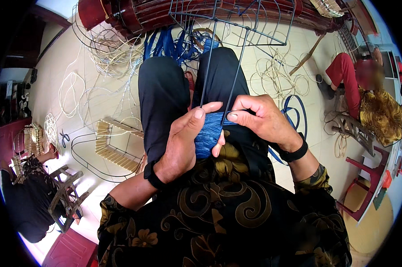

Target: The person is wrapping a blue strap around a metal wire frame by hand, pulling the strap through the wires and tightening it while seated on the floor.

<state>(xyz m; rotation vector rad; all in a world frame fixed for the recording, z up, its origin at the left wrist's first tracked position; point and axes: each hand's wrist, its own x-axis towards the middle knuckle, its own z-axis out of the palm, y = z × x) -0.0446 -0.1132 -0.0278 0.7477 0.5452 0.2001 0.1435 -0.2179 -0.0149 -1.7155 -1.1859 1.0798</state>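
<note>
A dark wire frame [237, 66] reaches from the top of the view down to my lap. Blue flat strip is wound closely across its two near rods, making a woven panel [209, 135]. My left hand [176, 142] is wrapped round this panel, its thumb along the left rod and fingertips showing at the right edge. At the upper right edge of the panel, my right hand [263, 118] has thumb and forefinger pinched beside the right rod. The blue strip in that pinch is mostly hidden. A length of blue strip [303, 109] loops beyond my right wrist.
Blue strips [167, 44] and tangled pale cord [114, 53] lie beyond my knees. A partly wrapped frame [116, 149] and scissors [65, 139] are on the floor at left. Seated people are at left and right. A dark red wooden bench [143, 20] stands ahead.
</note>
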